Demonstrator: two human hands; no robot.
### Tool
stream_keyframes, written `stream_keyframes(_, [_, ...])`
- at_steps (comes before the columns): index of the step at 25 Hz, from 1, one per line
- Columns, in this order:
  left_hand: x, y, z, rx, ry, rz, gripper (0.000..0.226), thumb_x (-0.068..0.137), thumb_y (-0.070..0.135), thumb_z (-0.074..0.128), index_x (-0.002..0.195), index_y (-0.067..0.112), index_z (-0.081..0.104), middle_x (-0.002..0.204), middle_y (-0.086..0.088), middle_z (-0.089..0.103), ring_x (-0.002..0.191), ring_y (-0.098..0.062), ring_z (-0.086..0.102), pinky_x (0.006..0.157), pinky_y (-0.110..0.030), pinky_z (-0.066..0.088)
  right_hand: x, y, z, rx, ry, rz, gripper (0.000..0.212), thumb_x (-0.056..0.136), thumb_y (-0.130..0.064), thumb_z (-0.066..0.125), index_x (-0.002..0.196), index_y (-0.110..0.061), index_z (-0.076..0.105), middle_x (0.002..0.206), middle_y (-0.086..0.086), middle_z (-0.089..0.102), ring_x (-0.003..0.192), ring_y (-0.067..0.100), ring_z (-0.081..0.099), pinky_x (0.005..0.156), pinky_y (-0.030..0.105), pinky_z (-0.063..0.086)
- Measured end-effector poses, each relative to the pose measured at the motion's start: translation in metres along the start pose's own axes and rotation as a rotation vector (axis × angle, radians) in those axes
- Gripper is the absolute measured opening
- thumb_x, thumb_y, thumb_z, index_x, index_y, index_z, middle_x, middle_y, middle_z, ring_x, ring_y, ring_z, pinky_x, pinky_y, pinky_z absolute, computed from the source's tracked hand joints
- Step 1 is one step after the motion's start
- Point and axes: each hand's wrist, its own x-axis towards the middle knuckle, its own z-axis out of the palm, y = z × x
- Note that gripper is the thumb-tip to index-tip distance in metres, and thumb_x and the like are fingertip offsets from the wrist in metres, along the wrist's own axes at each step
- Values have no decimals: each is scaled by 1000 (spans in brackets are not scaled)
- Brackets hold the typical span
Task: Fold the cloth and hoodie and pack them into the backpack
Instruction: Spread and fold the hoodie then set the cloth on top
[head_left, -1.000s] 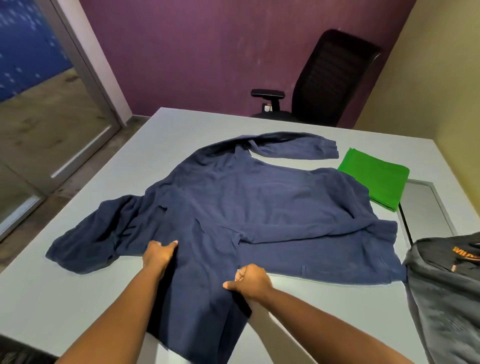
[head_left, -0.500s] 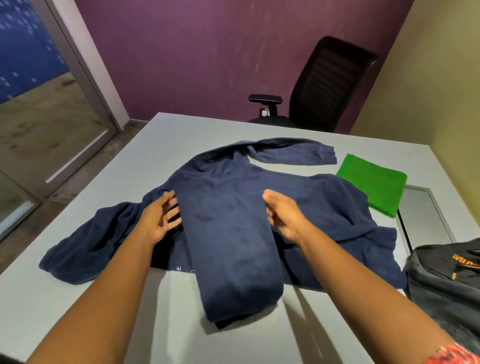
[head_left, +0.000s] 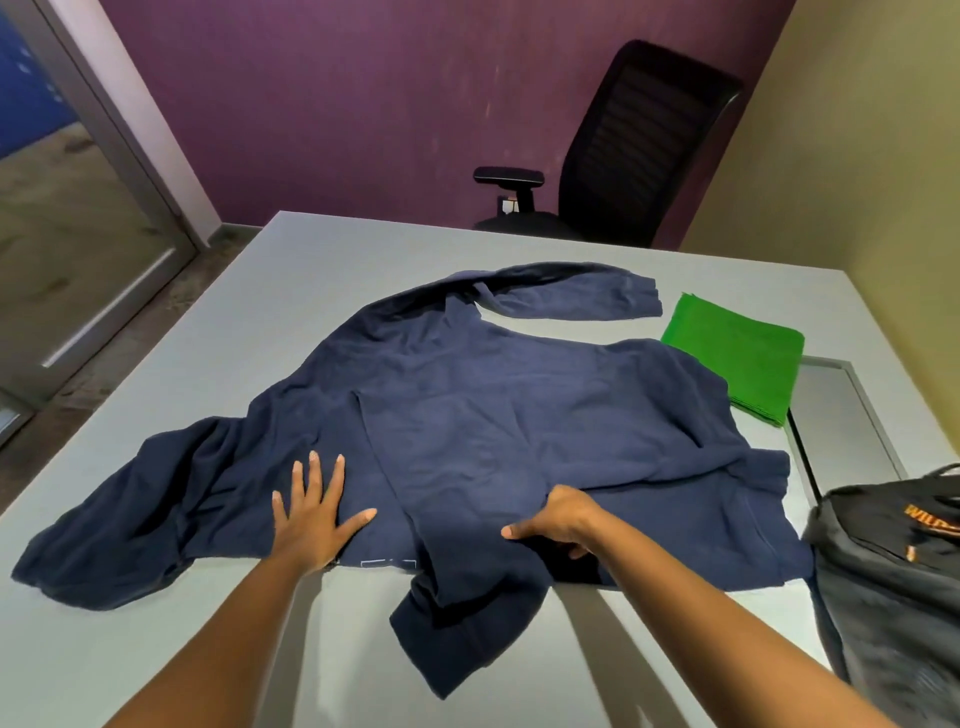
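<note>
Navy hoodie (head_left: 519, 441): spread flat across the middle of the table, one panel folded over the body toward 6 o'clock, its cuff end hanging nearest the person
Hoodie sleeves: one lies out toward 8 o'clock; the other runs along the far edge toward 1 o'clock
Left hand (head_left: 311, 512): palm down on the hoodie at 7 o'clock of the garment, fingers straight and spread apart, pressing the fabric flat against the table
Right hand (head_left: 558, 522): at 5 o'clock of the garment, thumb extended to the left, fingers curled under the edge of the folded panel and gripping the fabric
Green cloth (head_left: 737, 356): folded into a flat rectangle, resting on the table at 2 o'clock of the hoodie, just beside the garment's far right shoulder
Backpack (head_left: 893, 582): dark grey with orange lettering, at 4 o'clock on the right table edge, touching or just beside the hoodie's right hem; whether its opening is unzipped cannot be told
Table (head_left: 337, 270): pale grey surface bearing all three items
Inset panel (head_left: 836, 415): grey framed rectangle in the tabletop at 3 o'clock, between cloth and backpack
Office chair (head_left: 639, 150): black, at 12 o'clock behind the table, against the purple wall
Glass door (head_left: 78, 208): at 10 o'clock, metal-framed
</note>
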Motion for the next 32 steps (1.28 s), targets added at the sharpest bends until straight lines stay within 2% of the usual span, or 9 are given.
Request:
stream_keyframes(3, [-1,1,2,57,-53,-33,138,17,94,-27,135,21,-34,149,-1,-36,140,-24,-27,113,-53,-9,3,-8,2,287,-12,-114,29,84,-26,68,69,-19,45,69,-5,50,60,8,47,51,20,36])
stream_keyframes(9, [-2,-1,-4,56,-89,-28,134,16,95,-25,131,28,-37,143,5,-43,140,-21,-29,112,-55,-11,-16,-24,-105,371,86,-375,23,79,-29,73,88,-10,63,87,4,68,82,23,65,78,33,54])
stream_keyframes(15, [0,-3,-6,107,-131,-82,143,16,94,-26,141,25,-26,149,0,-36,139,-21,-30,111,-54,-13,-32,-12,-161,125,514,-474,25,72,-29,79,65,-7,68,57,-5,61,54,5,52,57,24,42])
stream_keyframes(17, [-2,-4,-5,77,-124,-85,121,44,98,-9,140,26,-28,146,2,-40,139,-21,-30,111,-55,-12,-34,-17,-153,196,415,-521,23,76,-27,75,62,-11,67,54,-10,62,51,1,53,55,20,43])
stream_keyframes(20, [10,5,-5,-61,-67,-137,81,88,68,26,147,29,-13,151,2,-33,140,-20,-28,112,-54,-10,-42,-36,-134,530,56,-603,13,87,-18,62,80,-9,68,68,-6,68,62,4,60,67,21,49])
stream_keyframes(23, [24,29,-14,-831,177,-379,57,95,55,31,140,23,41,158,-4,11,145,-25,8,117,-45,6,-41,-55,-102,585,-169,-676,33,94,-5,48,126,-12,53,93,-6,61,78,3,56,75,19,45])
stream_keyframes(26, [30,56,-30,-1224,366,-514,53,86,61,46,80,12,67,99,-6,61,92,-24,53,88,-36,42,-28,-54,-62,349,-364,-610,45,96,2,39,137,-14,42,127,-3,55,119,9,52,90,21,40])
stream_keyframes(29, [42,67,-31,-1040,311,-549,41,89,33,59,60,7,44,64,-10,44,58,-23,38,56,-33,34,0,-21,-43,-265,-100,-572,39,93,3,43,127,-10,58,133,6,55,125,20,49,96,19,39])
stream_keyframes(32, [49,68,-26,-1005,259,-554,41,91,31,57,61,9,40,66,-11,45,67,-25,43,66,-34,38,20,24,-31,-751,50,-537,49,93,-11,45,140,-23,42,150,3,34,139,24,28,114,39,22])
